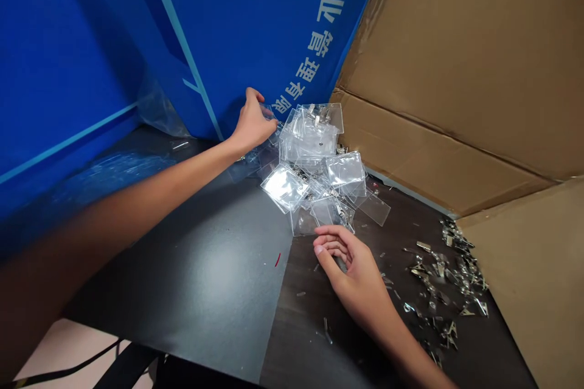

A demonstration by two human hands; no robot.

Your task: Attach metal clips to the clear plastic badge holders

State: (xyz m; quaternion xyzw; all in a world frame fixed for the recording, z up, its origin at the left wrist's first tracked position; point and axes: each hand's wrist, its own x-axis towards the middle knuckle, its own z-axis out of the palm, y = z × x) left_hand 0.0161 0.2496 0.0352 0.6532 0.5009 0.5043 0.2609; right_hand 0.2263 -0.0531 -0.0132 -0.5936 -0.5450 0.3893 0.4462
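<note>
A heap of clear plastic badge holders [345,171] with metal clips lies where the desk meets the blue panel. My left hand [256,121] reaches to the heap's far left side. Its fingers are bent around a clear badge holder [269,113], partly hidden by the hand. My right hand [350,264] hovers or rests just in front of the heap, close to its near edge. Its fingers are loosely curled, with a gap to the thumb, and nothing shows in them. To its right lie many loose metal badge clips [440,267] with clear straps.
A blue printed panel [255,24] stands behind the desk, and cardboard walls [456,61] rise along the right. Clear plastic wrapping [159,110] lies at the back left. Small plastic scraps [327,331] and a red sliver [277,259] dot the dark desk [205,273].
</note>
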